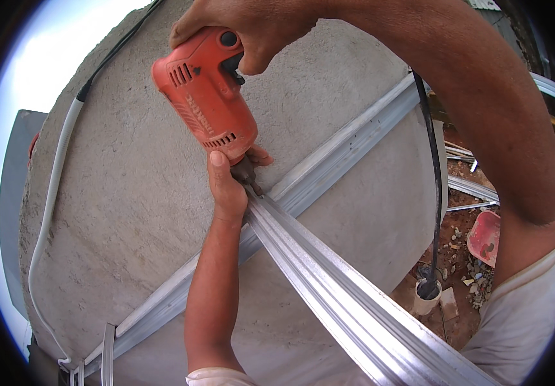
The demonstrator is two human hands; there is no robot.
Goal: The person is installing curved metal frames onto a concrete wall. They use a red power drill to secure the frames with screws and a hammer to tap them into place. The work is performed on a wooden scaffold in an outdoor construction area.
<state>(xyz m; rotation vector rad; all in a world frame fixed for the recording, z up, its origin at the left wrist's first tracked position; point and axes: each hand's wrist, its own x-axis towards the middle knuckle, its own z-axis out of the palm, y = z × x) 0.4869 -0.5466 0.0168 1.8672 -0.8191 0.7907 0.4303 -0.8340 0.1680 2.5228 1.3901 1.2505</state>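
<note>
Both hands grip: right hand (252, 29) the orange drill (203, 96), left hand (229, 183) the metal channel's (342, 302) end against the wall (117, 186).

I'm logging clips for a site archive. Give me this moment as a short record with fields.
Setting: rough plastered wall, seen from above
Right hand: holds the orange electric drill by its handle
Left hand: at the drill's chuck, on the metal channel
Fixed to wall: diagonal metal rail
Cables: black cord, white cable
Ground: rubble, red pan
</note>
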